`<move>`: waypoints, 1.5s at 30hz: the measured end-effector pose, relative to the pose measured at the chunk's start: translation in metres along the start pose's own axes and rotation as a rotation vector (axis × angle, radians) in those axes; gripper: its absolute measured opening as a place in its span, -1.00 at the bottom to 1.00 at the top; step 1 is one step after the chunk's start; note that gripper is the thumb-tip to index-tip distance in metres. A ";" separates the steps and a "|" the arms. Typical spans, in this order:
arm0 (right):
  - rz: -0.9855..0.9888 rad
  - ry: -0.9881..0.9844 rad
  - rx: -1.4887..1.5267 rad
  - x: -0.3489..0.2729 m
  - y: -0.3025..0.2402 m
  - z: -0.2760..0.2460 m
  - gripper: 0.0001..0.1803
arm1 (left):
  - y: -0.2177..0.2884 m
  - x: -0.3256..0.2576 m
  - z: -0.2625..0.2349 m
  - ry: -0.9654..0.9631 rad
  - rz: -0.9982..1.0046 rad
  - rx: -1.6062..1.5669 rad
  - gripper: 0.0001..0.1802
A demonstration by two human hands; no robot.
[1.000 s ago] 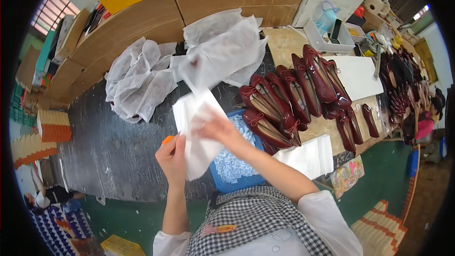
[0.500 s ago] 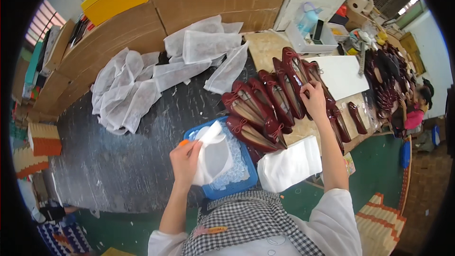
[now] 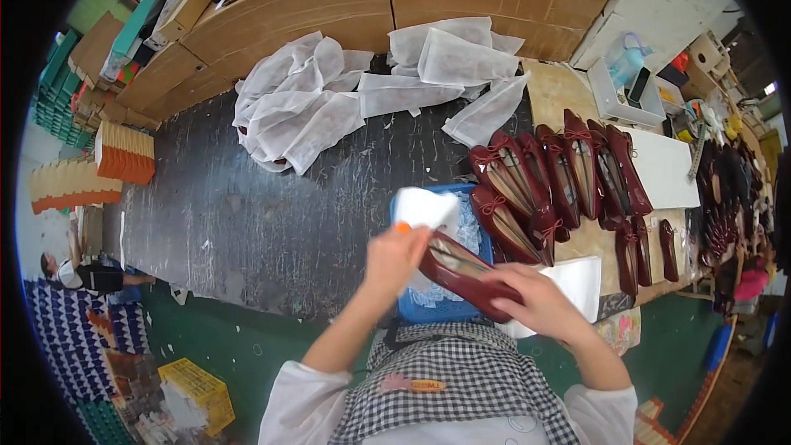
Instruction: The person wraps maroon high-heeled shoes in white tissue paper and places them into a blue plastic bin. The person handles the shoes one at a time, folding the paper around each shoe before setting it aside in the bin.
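Note:
A dark red ballet flat (image 3: 468,277) is held over the blue basket (image 3: 445,311) in front of me. My right hand (image 3: 540,301) grips its heel end. My left hand (image 3: 394,262) pinches a thin white sheet (image 3: 424,208), with something orange at its fingertips, and is against the shoe's toe; whether it also grips the shoe I cannot tell. Small clear bluish packets (image 3: 468,227) fill the basket. Several more red flats (image 3: 507,225), some with bows, stand in a row to the right. A stack of white sheets (image 3: 581,276) lies beyond my right hand.
White fabric bags (image 3: 301,107) are heaped at the back of the black table (image 3: 247,222). Cardboard (image 3: 494,0) walls the far edge. A white bin (image 3: 630,103) and a white board (image 3: 659,169) are at the right. A yellow crate (image 3: 196,395) sits on the floor.
My right hand has brought a red flat from the row to in front of me, over the basket. My left hand still has the white sheet. The view has turned left.

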State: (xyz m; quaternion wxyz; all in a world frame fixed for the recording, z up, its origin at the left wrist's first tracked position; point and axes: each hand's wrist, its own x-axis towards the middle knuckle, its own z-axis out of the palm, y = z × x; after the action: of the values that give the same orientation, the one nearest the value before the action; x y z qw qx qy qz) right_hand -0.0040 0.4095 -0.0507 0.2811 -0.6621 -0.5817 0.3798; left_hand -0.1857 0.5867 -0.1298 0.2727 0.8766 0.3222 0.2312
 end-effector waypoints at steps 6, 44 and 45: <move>-0.278 0.390 0.801 0.153 0.000 0.093 -0.45 | 0.018 -0.053 -0.066 0.351 -0.332 -0.258 -0.89; -0.232 -0.359 0.942 0.026 0.015 0.070 -0.78 | 0.146 -0.113 0.004 0.685 -0.603 -0.377 -0.73; -0.188 -0.339 0.962 0.024 0.024 0.069 -0.78 | 0.143 -0.110 0.010 0.713 -0.645 -0.450 -0.74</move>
State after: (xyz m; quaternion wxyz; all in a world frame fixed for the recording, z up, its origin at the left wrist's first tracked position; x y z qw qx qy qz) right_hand -0.0473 0.4247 -0.1126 0.4882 -0.3319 -0.4357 0.6794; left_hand -0.1926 0.4153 -0.0723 0.3848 0.5197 0.5905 0.4828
